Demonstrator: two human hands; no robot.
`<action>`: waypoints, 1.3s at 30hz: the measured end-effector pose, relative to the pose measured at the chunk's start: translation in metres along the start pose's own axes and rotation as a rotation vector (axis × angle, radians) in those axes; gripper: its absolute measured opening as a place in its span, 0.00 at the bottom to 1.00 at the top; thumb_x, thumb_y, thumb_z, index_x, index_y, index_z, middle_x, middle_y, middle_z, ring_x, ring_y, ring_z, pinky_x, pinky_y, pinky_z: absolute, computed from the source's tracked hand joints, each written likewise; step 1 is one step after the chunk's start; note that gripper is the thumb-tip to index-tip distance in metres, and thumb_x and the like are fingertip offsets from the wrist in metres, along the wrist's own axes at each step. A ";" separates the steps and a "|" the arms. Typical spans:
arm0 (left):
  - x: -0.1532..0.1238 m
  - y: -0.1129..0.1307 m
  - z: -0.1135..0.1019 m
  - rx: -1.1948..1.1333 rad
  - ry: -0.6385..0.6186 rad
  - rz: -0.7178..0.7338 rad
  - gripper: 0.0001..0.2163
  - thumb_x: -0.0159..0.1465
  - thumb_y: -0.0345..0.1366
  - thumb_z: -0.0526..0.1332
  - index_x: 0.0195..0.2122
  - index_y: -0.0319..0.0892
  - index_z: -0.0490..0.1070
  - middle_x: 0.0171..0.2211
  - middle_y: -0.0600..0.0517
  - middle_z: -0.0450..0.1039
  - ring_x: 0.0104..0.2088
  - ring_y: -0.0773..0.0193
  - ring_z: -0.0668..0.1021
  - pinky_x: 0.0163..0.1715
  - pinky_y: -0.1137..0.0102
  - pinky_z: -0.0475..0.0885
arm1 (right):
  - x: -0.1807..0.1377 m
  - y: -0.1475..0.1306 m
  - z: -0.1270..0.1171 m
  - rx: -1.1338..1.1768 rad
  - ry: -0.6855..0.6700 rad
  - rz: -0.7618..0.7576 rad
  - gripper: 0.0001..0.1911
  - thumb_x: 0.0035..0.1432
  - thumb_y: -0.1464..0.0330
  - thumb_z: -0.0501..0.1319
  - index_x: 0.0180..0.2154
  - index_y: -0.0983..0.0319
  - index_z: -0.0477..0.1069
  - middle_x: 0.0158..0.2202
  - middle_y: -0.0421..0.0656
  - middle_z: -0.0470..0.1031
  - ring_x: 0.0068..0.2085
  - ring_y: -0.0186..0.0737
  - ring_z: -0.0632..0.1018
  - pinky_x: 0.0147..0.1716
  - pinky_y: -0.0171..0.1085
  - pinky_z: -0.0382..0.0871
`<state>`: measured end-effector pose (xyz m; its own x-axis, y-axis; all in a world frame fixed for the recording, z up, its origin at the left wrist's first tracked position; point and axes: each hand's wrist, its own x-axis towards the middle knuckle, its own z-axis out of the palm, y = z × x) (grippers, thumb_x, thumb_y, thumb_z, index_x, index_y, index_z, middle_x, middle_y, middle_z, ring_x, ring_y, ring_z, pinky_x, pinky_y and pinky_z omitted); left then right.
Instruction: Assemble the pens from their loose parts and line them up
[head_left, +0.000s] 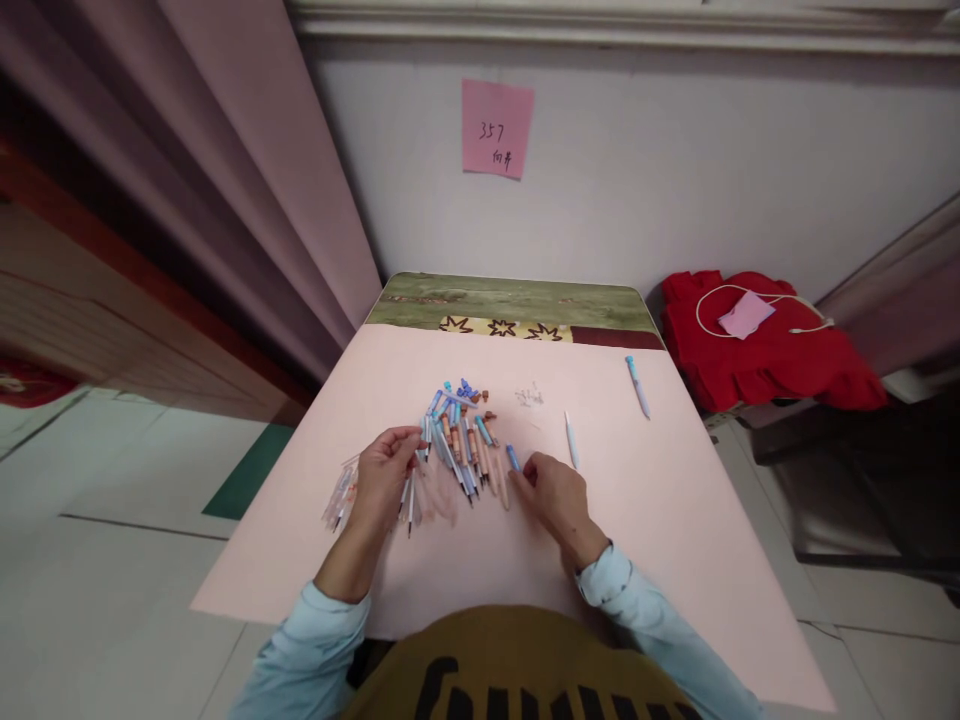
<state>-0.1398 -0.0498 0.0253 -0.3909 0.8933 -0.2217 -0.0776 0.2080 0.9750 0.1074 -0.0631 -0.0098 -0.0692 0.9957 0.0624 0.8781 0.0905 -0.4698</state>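
My left hand (386,468) is over the left side of a pile of pen parts (459,440), its thumb and fingers pinched together. Whatever lies between those fingertips is too small to make out against the pile. To the right of the pile, my right hand (556,492) is curled low over the table, closed on a blue pen part (513,458) whose end sticks out past the fingers. Blue and brown barrels, dark-tipped refills and clear tubes make up the pile. Small blue caps (466,388) and brown caps (486,396) lie at its far edge.
A whole blue pen (637,388) and a pale slim pen part (572,440) lie on the pink-covered table (660,560). Small metallic bits (529,396) sit behind the pile. A red cloth (780,350) with a white cable is beyond the right edge; a curtain (300,200) hangs left.
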 end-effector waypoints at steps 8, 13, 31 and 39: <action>0.010 -0.008 -0.010 0.239 0.046 0.113 0.11 0.51 0.42 0.69 0.31 0.40 0.76 0.27 0.53 0.76 0.27 0.67 0.73 0.28 0.73 0.65 | -0.011 0.016 0.005 0.369 0.084 0.042 0.19 0.62 0.55 0.60 0.24 0.60 0.68 0.19 0.35 0.65 0.22 0.32 0.66 0.24 0.32 0.53; 0.013 -0.011 -0.017 0.453 0.061 0.155 0.10 0.53 0.43 0.66 0.31 0.41 0.75 0.25 0.53 0.74 0.25 0.66 0.71 0.26 0.72 0.63 | -0.021 0.024 0.016 0.594 0.185 0.057 0.22 0.63 0.55 0.57 0.21 0.61 0.63 0.18 0.32 0.55 0.21 0.30 0.60 0.23 0.30 0.54; 0.003 0.002 0.013 1.179 -0.129 0.118 0.10 0.60 0.46 0.60 0.29 0.46 0.73 0.30 0.52 0.77 0.32 0.57 0.76 0.27 0.69 0.56 | -0.020 0.023 0.015 0.547 0.180 0.018 0.21 0.63 0.56 0.57 0.22 0.61 0.65 0.18 0.33 0.57 0.22 0.30 0.61 0.23 0.31 0.54; 0.009 0.001 -0.006 1.028 -0.032 0.163 0.09 0.58 0.45 0.61 0.30 0.46 0.74 0.25 0.54 0.74 0.28 0.61 0.75 0.27 0.70 0.59 | -0.021 0.021 0.014 0.544 0.186 0.026 0.21 0.63 0.56 0.57 0.22 0.61 0.64 0.18 0.33 0.57 0.21 0.30 0.61 0.23 0.31 0.54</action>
<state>-0.1493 -0.0437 0.0247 -0.3012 0.9480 -0.1030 0.7988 0.3098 0.5157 0.1212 -0.0822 -0.0333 0.0767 0.9816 0.1748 0.5049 0.1130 -0.8557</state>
